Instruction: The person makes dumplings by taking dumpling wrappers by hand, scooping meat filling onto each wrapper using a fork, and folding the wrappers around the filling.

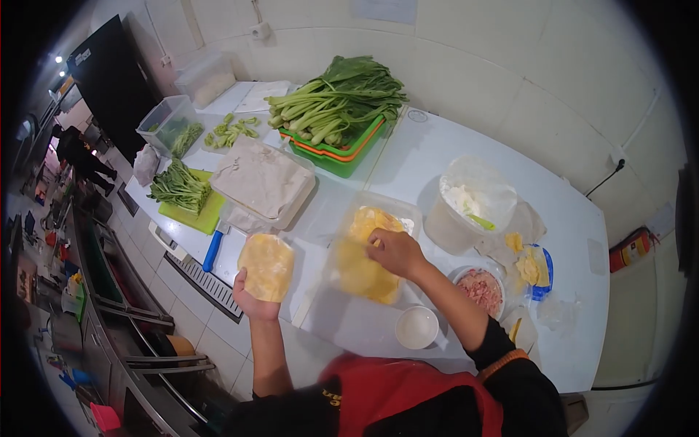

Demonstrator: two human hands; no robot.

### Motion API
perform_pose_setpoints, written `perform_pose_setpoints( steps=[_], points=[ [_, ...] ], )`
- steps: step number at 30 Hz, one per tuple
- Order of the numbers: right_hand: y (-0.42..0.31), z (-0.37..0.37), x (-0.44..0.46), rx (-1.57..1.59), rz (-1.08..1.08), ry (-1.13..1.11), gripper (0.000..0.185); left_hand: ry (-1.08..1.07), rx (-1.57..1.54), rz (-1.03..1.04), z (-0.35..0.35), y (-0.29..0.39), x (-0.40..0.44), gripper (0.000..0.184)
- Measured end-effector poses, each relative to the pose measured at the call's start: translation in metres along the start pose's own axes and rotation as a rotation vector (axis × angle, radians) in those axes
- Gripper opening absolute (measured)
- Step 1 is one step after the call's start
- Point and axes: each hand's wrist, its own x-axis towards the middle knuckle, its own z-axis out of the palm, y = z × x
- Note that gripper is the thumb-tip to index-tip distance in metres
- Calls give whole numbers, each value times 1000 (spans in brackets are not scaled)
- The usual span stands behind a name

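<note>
On my left hand [256, 304] lies a flat, pale yellow dough wrapper [266, 266], held at its lower edge with the fingers mostly hidden under it. My right hand [397, 252] is over a clear plastic container [408, 212] holding floury yellow dough sheets [373, 220]. Its fingers are pinched on another yellow dough wrapper [352, 264], which is smeared by motion. Below the right forearm stands a small white bowl [417, 328]. Beside that forearm is a bowl of pinkish minced meat [480, 290].
A tub lined with plastic [455, 218] holds white powder. Leafy greens [342, 102] fill stacked green and orange baskets [333, 162]. A cloth-covered container [258, 175], a green cutting board [191, 211] and a blue-handled knife [212, 251] lie left. Another person [80, 156] stands far left.
</note>
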Motion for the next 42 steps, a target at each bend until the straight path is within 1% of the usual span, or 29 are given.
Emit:
perform_pose_setpoints(
  steps=[1,5,8,10,11,14,16,18,19,22,23,25,26,30,33,36,39,42],
  points=[
    [13,9,15,-46,19,21,25,-3,18,40,2,3,-1,57],
    [33,22,37,-229,79,92,24,-3,-68,7,-7,-11,-9,59],
    [30,17,22,-231,-22,304,23,23,-141,-90,-11,-31,-11,60],
    [31,-5,3,-142,47,292,20,67,-249,-204,-6,-45,-11,61],
    [33,-15,-10,-100,83,286,19,65,-233,-261,-3,-53,-12,62],
    [67,-50,-74,160,147,346,17,57,-156,-428,3,-75,-15,64],
    [77,-72,-129,260,432,344,19,51,-48,-554,5,-89,-19,66],
    [80,-82,-181,14,464,403,21,84,54,-696,6,-105,-23,66],
    [82,-79,-204,-43,514,403,21,101,108,-766,7,-114,-25,67],
    [66,-66,-235,-201,658,384,25,-26,23,-970,8,-154,-26,65],
    [59,-60,-239,-252,706,375,27,-63,38,-998,16,-162,-27,65],
    [63,-39,-239,-257,682,398,29,-141,68,-1053,36,-175,-28,65],
    [64,-31,-237,-261,667,408,30,-133,85,-1063,37,-180,-29,65],
    [47,-17,-237,-284,697,231,33,-116,134,-1062,41,-180,-27,65],
    [50,-17,-247,-218,671,237,35,-121,140,-1027,45,-173,-26,66],
    [55,-29,-249,-130,632,362,34,-107,156,-991,38,-169,-23,66],
    [52,-28,-239,-241,639,324,30,-77,159,-989,31,-169,-23,66],
    [43,-15,-239,-310,719,196,33,-72,138,-975,31,-167,-22,65]
  ],
)
